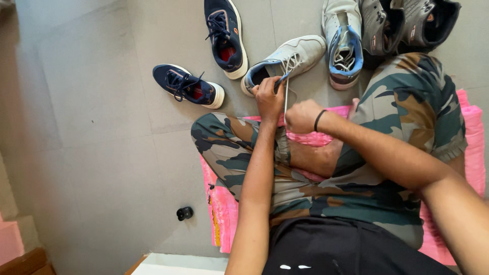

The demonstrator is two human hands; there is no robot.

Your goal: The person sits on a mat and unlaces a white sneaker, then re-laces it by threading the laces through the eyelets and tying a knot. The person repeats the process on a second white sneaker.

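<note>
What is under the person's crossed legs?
A pink mat lies on the grey floor under the legs. Its edges show at both sides and between the knees; the middle is covered by the legs.

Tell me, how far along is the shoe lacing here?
The two navy shoes already look laced. In hand: the left hand grips a lace at the grey shoe with blue lining, and the right hand pulls the white lace taut. Its twin has laces in but looks loose. The dark grey pair at the top edge is partly cut off, so I can't judge it.
</note>
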